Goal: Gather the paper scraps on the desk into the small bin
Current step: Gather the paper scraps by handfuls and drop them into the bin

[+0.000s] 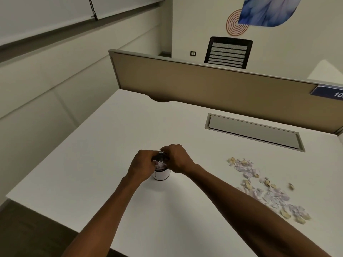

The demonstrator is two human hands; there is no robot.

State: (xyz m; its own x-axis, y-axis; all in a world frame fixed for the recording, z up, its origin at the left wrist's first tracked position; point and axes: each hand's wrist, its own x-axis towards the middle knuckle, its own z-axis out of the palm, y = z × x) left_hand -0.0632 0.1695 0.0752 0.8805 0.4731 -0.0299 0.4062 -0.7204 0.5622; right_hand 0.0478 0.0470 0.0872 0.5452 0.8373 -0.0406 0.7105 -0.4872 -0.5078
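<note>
A small white bin (161,174) with a dark rim stands on the white desk (92,164), and pale scraps show inside its mouth. My left hand (141,166) curls against the bin's left side at the rim. My right hand (177,158) is closed over the rim from the right, fingers bent above the opening. Whether either hand holds scraps is hidden by the fingers. A loose spread of several pale lilac and tan paper scraps (267,190) lies on the desk to the right of my right forearm.
A grey cable flap (254,132) is set into the desk at the back right. A tan partition (204,84) runs along the far edge, with a black chair (228,52) behind it. The desk's left edge drops to dark floor (27,229).
</note>
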